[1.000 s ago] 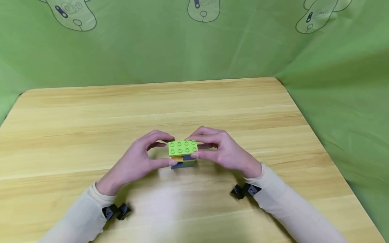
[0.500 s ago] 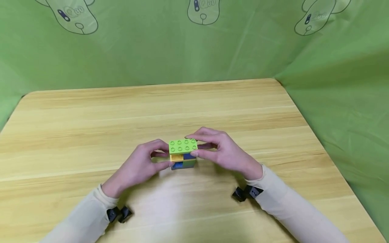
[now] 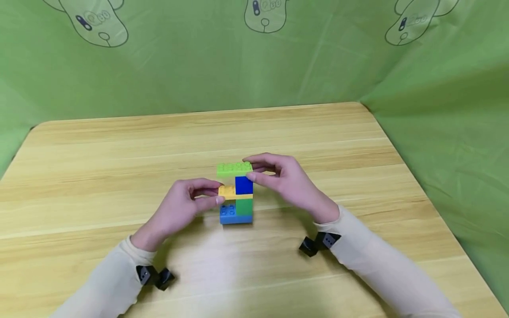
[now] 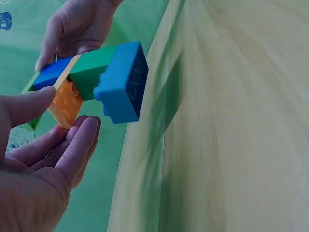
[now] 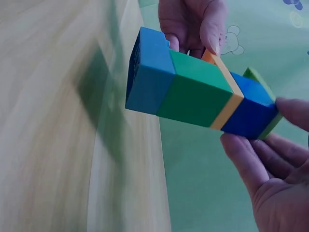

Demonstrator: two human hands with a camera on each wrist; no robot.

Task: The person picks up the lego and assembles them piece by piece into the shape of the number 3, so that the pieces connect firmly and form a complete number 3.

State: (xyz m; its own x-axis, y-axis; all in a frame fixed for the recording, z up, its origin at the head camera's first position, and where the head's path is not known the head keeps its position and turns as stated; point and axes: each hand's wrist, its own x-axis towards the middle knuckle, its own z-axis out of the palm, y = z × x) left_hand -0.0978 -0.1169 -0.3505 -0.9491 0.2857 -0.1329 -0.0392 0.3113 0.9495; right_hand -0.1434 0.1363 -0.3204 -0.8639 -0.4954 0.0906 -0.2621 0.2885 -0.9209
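A stack of toy bricks [image 3: 236, 194] is held just above the wooden table [image 3: 119, 154], its side turned toward me. From the top it has a lime plate [image 3: 234, 168], a dark blue brick [image 3: 244, 185], a thin yellow plate [image 3: 227, 191], a green brick [image 3: 244, 206] and a blue base brick [image 3: 229, 214]. My left hand [image 3: 216, 193] pinches the yellow plate's jutting left end [image 4: 65, 104]. My right hand [image 3: 248, 168] pinches the lime plate and dark blue brick [image 5: 248, 111] at the top right. The stack's shadow lies apart from the blue base [image 5: 147, 72].
Green cloth [image 3: 437, 110] printed with cartoon figures hangs behind the table and drapes down past its right edge. Black wrist cameras [image 3: 153, 277] [image 3: 318, 244] sit at both cream sleeves. Bare wood surrounds the hands on all sides.
Both hands raised the stack and tipped it from top-up to side-on. My left fingers shifted up from the lower bricks to the yellow plate. The right hand rose with the stack.
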